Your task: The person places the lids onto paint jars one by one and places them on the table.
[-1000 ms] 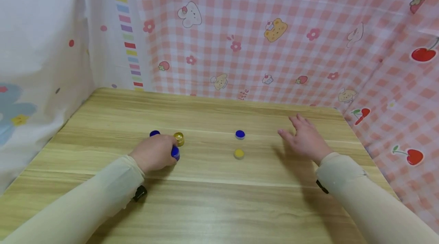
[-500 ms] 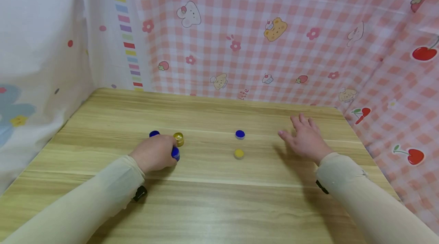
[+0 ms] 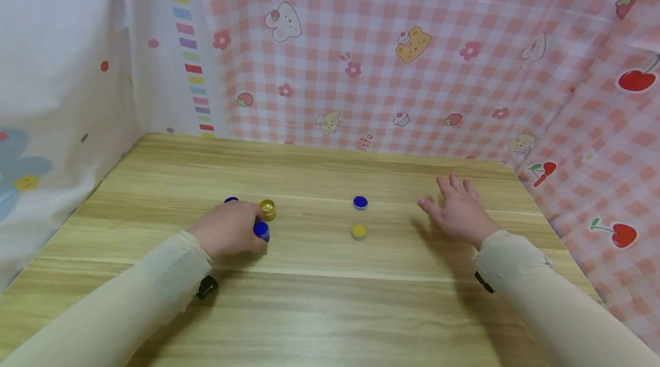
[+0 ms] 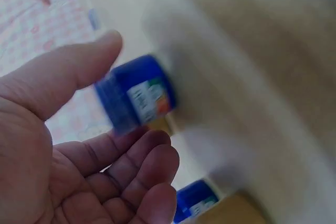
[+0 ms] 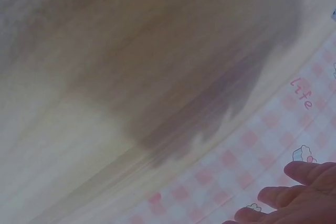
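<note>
Head view: A person's left hand (image 3: 229, 229) reaches over a pale wood-grain table (image 3: 330, 310), thumb and fingers parted on either side of a small round blue jar (image 3: 262, 231); contact between them cannot be told. Just behind it stands a shiny gold round container (image 3: 268, 210), while a second dark blue round jar (image 3: 231, 200) shows partly beyond the knuckles. Well apart from that group, a flat round blue disc (image 3: 360, 202) lies behind a flat round yellow disc (image 3: 358, 232). To their right, the right hand (image 3: 460, 212) hovers with fingers spread, holding nothing.

Left wrist view: The nearer jar, bearing a white, green and orange label (image 4: 149, 100), sits tilted in frame between thumb and fingers; the second jar appears below.

Right wrist view: Loosely extended fingertips (image 5: 302, 173) show against pink-and-white checked cloth (image 5: 226, 177), above which a blurred shadow (image 5: 210, 108) falls across the wood.
</note>
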`<state>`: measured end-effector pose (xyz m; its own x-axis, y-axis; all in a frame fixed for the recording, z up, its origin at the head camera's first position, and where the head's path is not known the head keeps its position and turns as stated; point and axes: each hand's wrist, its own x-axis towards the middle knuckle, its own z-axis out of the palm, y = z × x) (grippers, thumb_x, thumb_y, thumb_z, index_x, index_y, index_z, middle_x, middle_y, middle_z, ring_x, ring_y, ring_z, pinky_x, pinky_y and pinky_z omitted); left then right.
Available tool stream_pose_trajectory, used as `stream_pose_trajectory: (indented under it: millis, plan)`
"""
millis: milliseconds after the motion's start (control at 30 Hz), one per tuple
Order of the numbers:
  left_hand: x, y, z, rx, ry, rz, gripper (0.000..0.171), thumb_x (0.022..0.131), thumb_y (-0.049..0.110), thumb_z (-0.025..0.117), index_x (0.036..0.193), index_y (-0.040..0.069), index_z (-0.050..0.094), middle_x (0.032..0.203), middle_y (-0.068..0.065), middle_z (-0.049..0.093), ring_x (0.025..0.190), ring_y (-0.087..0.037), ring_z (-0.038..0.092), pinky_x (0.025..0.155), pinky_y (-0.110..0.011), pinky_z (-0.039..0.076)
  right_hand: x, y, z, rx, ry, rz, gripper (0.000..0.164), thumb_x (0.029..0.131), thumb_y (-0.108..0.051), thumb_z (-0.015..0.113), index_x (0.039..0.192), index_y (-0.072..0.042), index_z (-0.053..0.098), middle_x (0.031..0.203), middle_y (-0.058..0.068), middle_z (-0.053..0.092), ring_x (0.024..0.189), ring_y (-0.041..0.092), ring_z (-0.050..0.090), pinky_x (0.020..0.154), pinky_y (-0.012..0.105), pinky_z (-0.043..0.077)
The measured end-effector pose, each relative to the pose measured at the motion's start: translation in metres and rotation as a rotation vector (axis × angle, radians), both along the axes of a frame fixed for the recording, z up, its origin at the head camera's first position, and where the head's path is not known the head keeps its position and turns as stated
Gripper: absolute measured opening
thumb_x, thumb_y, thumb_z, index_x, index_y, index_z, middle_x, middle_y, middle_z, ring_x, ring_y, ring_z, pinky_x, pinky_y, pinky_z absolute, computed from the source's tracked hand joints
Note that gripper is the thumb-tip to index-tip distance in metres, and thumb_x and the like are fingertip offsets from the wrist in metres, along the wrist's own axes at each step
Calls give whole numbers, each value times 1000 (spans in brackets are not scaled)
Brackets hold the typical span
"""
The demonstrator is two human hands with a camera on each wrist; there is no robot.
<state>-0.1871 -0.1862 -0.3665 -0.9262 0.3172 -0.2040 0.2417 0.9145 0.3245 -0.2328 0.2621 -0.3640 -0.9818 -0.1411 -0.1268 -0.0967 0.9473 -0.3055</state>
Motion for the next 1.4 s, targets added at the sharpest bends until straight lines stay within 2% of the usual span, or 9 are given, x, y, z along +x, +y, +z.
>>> stream_pose_trajectory:
  millis: [133,300,433,567,767,933,1100,1167,1400]
  plan:
    - [-3,-6,14,21,21,1,47,90,42,80,116,4,69,102,-6,74,83,-18,63,81,-41,56,3,-1,1,-5,-17,2,93,106,-62,46,164,5,19,169,38,0,152,67,-4,122,75,1]
    - [-10,-18,32,24,110,43,50,103,42,64,131,0,65,126,-18,72,111,-33,69,100,-55,54,3,-1,2,-2,-17,1,92,106,-62,46,164,6,19,169,38,1,152,67,-3,122,75,1]
    - [-19,-29,37,3,127,63,51,108,36,57,144,0,57,145,-24,61,135,-45,57,113,-62,44,3,-1,2,-4,-17,-1,91,107,-60,47,164,6,19,169,38,1,152,67,-5,122,76,2]
    - [-25,-38,35,-34,104,49,55,107,34,58,151,2,50,158,-25,49,145,-48,46,118,-64,37,2,1,1,-4,-18,-7,93,106,-62,47,164,5,19,169,38,1,152,67,-5,121,77,2]
    - [-31,-48,28,-50,70,51,63,104,36,64,154,2,47,159,-27,45,146,-50,43,119,-65,36,1,3,-1,-15,-21,-14,97,104,-66,45,165,4,17,170,37,-1,152,66,-8,121,77,0]
    - [-33,-52,23,-58,53,28,68,101,35,69,154,0,46,156,-30,48,141,-48,50,116,-65,39,1,3,0,-14,-24,-15,95,105,-64,45,165,4,16,170,36,-2,153,65,-10,121,77,-1]
    - [-35,-53,22,-53,4,18,72,98,36,73,155,1,45,154,-31,49,118,-35,62,111,-63,46,1,2,0,-13,-20,-13,93,106,-61,47,165,4,17,170,37,-2,152,66,-9,121,77,0]
    - [-35,-53,21,-48,-16,19,73,98,36,74,155,1,45,154,-31,50,116,-34,62,110,-63,47,1,2,0,-11,-20,-11,93,106,-62,46,165,4,17,170,37,-1,152,66,-8,121,77,0]
    - [-36,-53,19,-34,-73,17,73,95,35,77,151,-1,48,149,-30,55,132,-45,59,109,-63,47,0,2,-2,2,-24,-13,95,105,-64,45,165,4,17,170,37,-2,152,67,-7,121,77,0]
